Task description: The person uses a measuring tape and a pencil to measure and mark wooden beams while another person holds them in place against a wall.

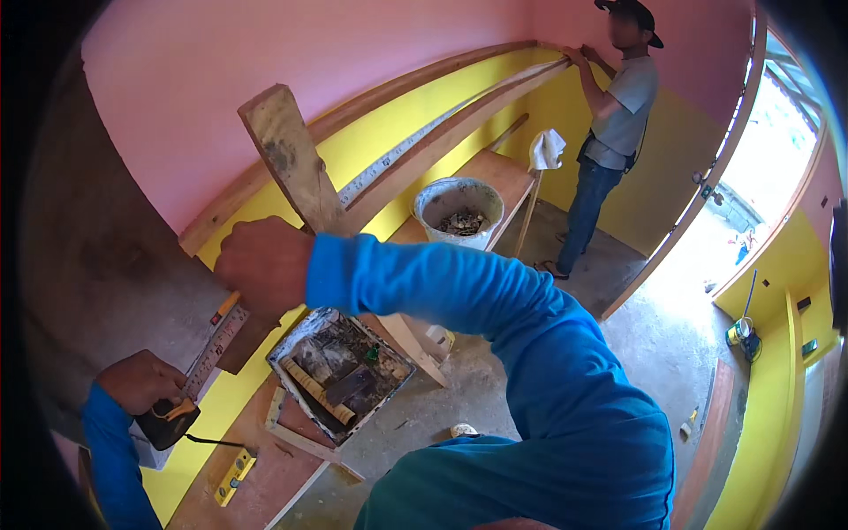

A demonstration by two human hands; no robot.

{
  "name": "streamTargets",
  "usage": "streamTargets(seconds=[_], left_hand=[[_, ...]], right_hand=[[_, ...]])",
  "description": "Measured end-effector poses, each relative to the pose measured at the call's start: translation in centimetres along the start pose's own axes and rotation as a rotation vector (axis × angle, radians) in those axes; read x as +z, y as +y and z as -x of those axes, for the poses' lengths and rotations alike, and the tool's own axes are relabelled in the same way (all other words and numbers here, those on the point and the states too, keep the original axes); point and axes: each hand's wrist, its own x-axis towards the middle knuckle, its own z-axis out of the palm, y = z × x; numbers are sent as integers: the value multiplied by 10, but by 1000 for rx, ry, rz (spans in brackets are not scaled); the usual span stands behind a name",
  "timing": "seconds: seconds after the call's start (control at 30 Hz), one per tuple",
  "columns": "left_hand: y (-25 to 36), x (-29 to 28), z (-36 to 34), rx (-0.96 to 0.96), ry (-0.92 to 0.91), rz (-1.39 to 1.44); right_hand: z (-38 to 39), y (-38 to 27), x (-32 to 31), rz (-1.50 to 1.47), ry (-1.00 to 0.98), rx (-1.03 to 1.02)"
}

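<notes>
At the lower left my left hand [146, 382] is closed around a dark tape measure [166, 424] with an orange part. Its pale blade [212, 351] runs up along a brown wooden board [115, 221] towards my right hand. My right hand [261, 265] is closed at the far end of the blade, its fingers curled out of sight. Close under it a small orange-and-black object [227, 306] lies along the blade; its kind does not show. Just beyond that hand an upright timber piece [291, 150] crosses long rails [442, 146] along the wall.
Below stands a messy tray [389, 397] of tools, beside a yellow spirit level [235, 477] on a reddish plank [199, 508]. A dirty bucket [424, 208] rests on a bench [499, 168]. Another person [618, 115] touches the rails' far end, near an open doorway [760, 141].
</notes>
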Motion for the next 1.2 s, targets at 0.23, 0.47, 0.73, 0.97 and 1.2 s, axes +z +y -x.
streamTargets(seconds=[0.23, 0.47, 0.73, 0.97, 1.2], left_hand=[[-1, 3, 12, 237, 70, -231], [-8, 13, 19, 287, 116, -345], [-5, 17, 24, 17, 2, -113], [-10, 25, 29, -10, 93, -44], [-16, 29, 30, -99, 36, 52]], right_hand=[[99, 49, -34, -148, 1149, 66], [155, 231, -84, 446, 320, 434], [108, 219, -140, 642, -523, 680], [118, 221, -132, 792, -101, 722], [95, 241, -142, 762, -517, 685]])
